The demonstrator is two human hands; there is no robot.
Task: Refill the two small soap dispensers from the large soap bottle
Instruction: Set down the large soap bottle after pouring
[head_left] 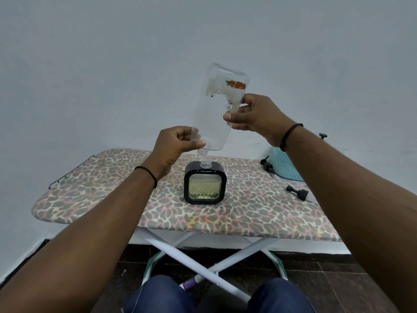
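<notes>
Between the two hands hangs the big clear bottle point(220, 109), tipped nearly upside down with its neck lowest, the left hand point(174, 146) pinching it at the shoulder just above the neck and the right hand point(255, 115) curled round the side higher up, thumb across the front below the torn label. Directly under the left hand's grip, and apart from it by a small gap, stands the square black dispenser point(205, 182) on the leopard-print ironing board point(112, 195), its threaded mouth open and yellowish soap showing through the lower part of its window. The bottle looks almost empty, so any stream is likely thin and slow (none can be made out). The chief danger, as I judge it, is aim: the bottle's neck sits slightly to the left of the dispenser's narrow mouth, and a small drift of either hand would put soap down the black casing and onto the cloth cover. Squeezing to hurry the last drops could send a sudden spurt past the opening. The folding board may also wobble if a forearm leans on it. Off to the right of the right wrist lie two black pump tops point(297, 192), near a teal basket point(287, 164); the second dispenser is not in sight.
</notes>
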